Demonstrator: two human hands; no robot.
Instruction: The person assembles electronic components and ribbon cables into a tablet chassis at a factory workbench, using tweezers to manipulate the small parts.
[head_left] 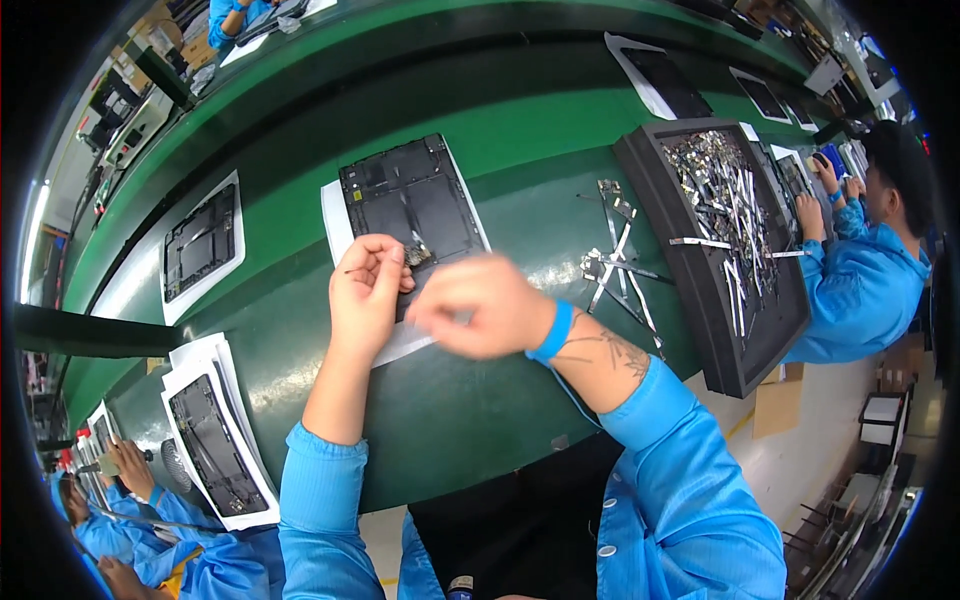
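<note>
In front of me a black tablet housing [372,205] lies on white paper [336,222] on the green bench. My left hand [368,290] is over its near edge, thumb and fingers pinched together. At those fingertips is a small flex cable [417,254] with a metallic connector end, partly hidden by the hands. Close by on its right, my right hand [485,305] is smeared by motion, its fingers curled toward the left hand. Whether it holds anything is unclear. A blue band [553,332] circles the right wrist, with a cord hanging from it.
Loose flex cables [622,262] lie on the bench to the right, beside a dark foam box [690,290] heaped with more. Other housings on paper sit at left [200,245], lower left [212,440] and far right [672,85]. Co-workers in blue [860,285] sit on both sides.
</note>
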